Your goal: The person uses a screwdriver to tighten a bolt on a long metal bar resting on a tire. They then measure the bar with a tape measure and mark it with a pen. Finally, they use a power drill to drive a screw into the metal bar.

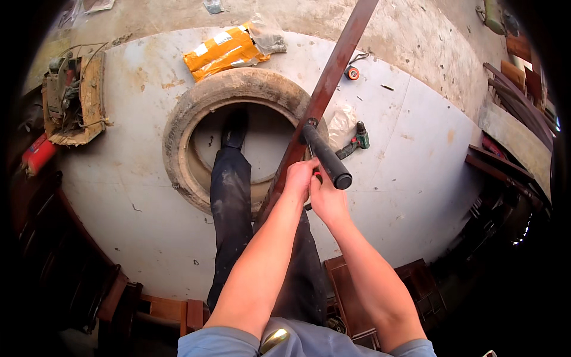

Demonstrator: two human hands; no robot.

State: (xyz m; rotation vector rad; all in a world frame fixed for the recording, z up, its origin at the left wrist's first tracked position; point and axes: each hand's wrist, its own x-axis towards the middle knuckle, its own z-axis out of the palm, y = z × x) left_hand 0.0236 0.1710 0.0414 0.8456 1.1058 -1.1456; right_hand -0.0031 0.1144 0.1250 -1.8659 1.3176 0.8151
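Note:
A long reddish-brown wooden beam (333, 74) runs slantwise from the top of the view down to my legs, across a worn tire (178, 134). From the beam's side juts a black cylinder with a round end (327, 156). My left hand (300, 177) is closed against the beam's right edge, just beneath the cylinder. Pressed up to it, my right hand (327, 196) is closed too. A small red bit shows between the hands, and a dark tip pokes out below them. What the fingers grip is mostly hidden. One of my feet stands inside the tire.
Right of the beam lie a green-and-black cordless drill (360, 138), clear plastic (342, 125) and an orange-and-black roll (352, 73). An orange package (226, 52) sits beyond the tire. Wooden furniture (351, 291) stands behind me; a machine on a wooden base (74, 98) is at left.

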